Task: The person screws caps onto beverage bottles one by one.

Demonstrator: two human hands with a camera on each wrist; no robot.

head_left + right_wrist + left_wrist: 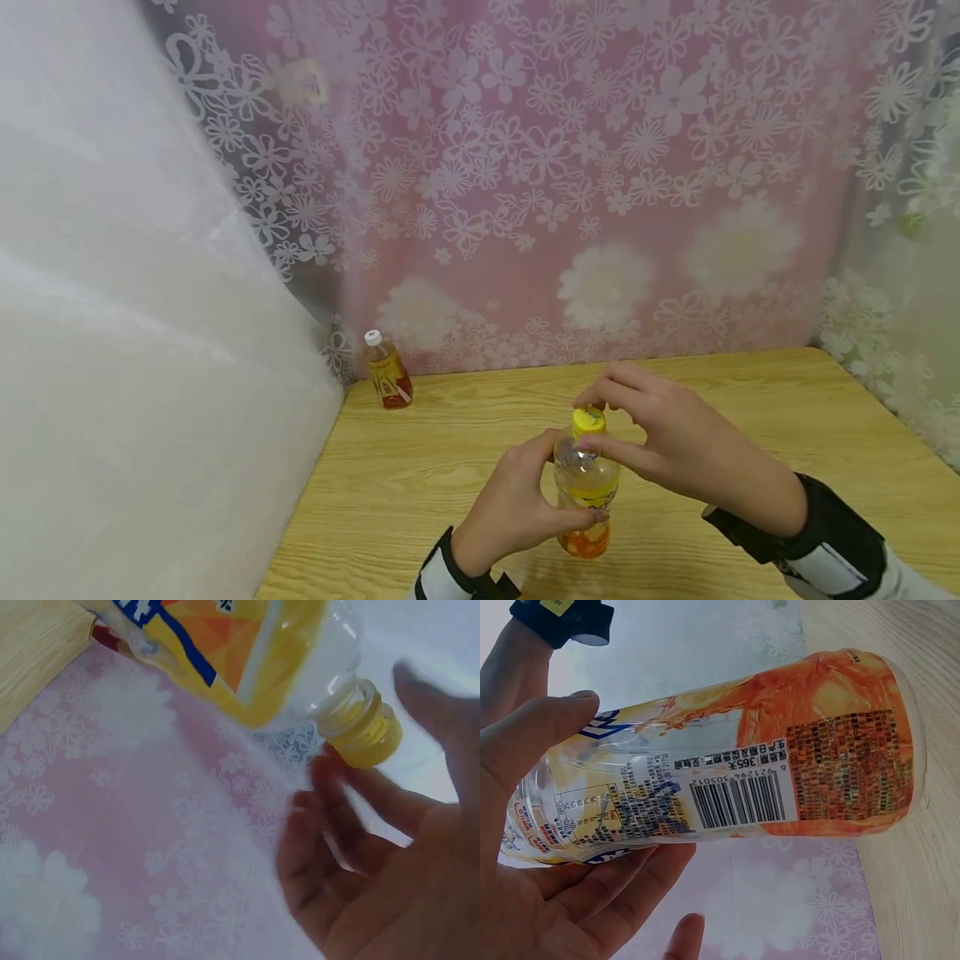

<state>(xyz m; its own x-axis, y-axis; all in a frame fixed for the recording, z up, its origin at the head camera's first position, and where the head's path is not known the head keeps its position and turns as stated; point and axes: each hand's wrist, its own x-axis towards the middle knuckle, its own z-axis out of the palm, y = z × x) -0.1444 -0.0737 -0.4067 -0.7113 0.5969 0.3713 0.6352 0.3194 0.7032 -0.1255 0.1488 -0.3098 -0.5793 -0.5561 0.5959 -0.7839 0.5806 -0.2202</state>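
Note:
A clear plastic drink bottle (587,482) with a yellow cap (588,420) and an orange-and-yellow label is in front of me. My left hand (517,497) grips its body, thumb on one side and fingers on the other; the barcode side of the bottle (742,776) fills the left wrist view. Around the cap is my right hand (671,433), its fingers loosely bent. In the right wrist view the thumb (431,701) stands apart from the cap (375,742), and a blurred fingertip is close to or touching it. The cap sits on the bottle neck.
Another bottle, with a white cap and dark reddish contents (388,379), stands at the far left corner of the wooden table (450,433). A pink floral curtain (525,208) hangs behind the table, with a whitish sheet (150,333) along the left side.

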